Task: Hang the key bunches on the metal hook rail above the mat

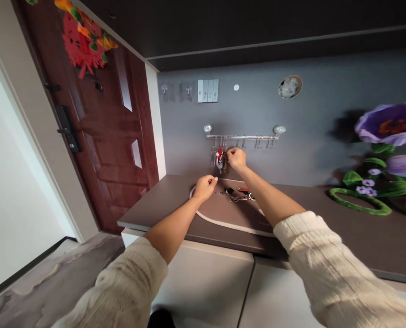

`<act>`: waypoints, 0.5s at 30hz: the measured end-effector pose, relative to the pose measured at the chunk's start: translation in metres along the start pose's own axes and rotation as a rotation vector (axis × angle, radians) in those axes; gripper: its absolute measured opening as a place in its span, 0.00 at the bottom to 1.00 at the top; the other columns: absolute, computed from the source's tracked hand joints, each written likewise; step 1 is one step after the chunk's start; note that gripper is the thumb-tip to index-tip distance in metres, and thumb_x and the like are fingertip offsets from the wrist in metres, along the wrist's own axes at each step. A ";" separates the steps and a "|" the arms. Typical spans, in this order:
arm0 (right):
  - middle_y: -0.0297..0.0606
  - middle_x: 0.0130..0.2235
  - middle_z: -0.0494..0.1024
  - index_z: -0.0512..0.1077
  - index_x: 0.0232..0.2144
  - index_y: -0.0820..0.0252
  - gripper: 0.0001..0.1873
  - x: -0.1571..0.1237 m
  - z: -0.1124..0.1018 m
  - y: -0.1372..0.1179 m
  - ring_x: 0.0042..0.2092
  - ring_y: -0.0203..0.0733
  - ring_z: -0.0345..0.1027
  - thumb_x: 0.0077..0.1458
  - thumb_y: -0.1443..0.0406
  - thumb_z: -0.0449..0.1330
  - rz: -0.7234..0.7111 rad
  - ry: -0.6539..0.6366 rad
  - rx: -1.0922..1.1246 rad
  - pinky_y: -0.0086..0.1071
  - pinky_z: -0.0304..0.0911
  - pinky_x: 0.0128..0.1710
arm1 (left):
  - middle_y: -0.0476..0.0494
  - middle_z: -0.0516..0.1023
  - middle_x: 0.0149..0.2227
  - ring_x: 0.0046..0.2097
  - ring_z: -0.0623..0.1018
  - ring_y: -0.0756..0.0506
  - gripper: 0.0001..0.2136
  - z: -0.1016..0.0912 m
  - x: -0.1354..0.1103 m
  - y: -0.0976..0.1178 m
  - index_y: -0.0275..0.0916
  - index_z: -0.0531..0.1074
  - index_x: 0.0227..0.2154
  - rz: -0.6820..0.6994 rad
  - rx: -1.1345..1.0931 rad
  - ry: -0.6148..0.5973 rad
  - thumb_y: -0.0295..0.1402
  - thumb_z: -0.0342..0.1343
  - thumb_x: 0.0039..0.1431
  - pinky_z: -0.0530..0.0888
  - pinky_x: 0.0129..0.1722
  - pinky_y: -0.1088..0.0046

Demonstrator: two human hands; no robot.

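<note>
My right hand (237, 158) is raised by the wall, its fingers pinched at the side of a hanging bunch of keys (219, 159). The fingertips meet a brownish key at the bunch's right edge; part of their grip is hidden. These keys, with red and pink tags among them, hang under the left end of a metal hook rail (242, 136). Lower and to the left, my left hand (205, 187) hovers over a brown mat (219, 216) with fingers curled together, and what they hold, if anything, is hidden. More loose keys (235, 197) lie on the mat between my forearms.
Empty hooks (258, 143) line the rail's right part. Purple artificial flowers (390, 125) and a green ring (360, 209) stand right on the brown countertop (312, 228). A dark cabinet (274, 27) overhangs above. A red-brown door (103, 136) is at left.
</note>
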State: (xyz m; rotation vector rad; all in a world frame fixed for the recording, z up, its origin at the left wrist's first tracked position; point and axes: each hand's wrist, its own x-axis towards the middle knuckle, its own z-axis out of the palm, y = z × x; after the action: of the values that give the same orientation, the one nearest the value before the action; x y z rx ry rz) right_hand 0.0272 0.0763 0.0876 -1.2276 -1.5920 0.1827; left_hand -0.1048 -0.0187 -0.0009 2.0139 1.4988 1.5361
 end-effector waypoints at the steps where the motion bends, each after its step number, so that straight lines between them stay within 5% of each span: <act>1: 0.40 0.27 0.75 0.72 0.26 0.64 0.10 -0.002 -0.001 0.002 0.32 0.38 0.68 0.47 0.70 0.50 0.000 0.000 0.006 0.31 0.61 0.38 | 0.52 0.66 0.20 0.25 0.64 0.53 0.14 0.000 0.000 0.000 0.36 0.67 0.20 0.005 -0.003 0.001 0.39 0.45 0.55 0.59 0.27 0.77; 15: 0.38 0.28 0.74 0.70 0.28 0.63 0.09 -0.057 -0.050 0.008 0.33 0.36 0.66 0.48 0.66 0.52 -0.052 -0.066 0.110 0.32 0.62 0.38 | 0.48 0.71 0.24 0.28 0.67 0.51 0.12 -0.004 -0.003 0.002 0.36 0.70 0.24 0.057 0.080 -0.043 0.37 0.47 0.55 0.62 0.30 0.76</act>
State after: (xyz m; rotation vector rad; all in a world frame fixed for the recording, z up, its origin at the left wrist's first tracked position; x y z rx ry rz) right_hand 0.0660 0.0143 0.0675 -1.1046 -1.6473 0.2767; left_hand -0.1063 -0.0236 0.0003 2.1377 1.5215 1.4664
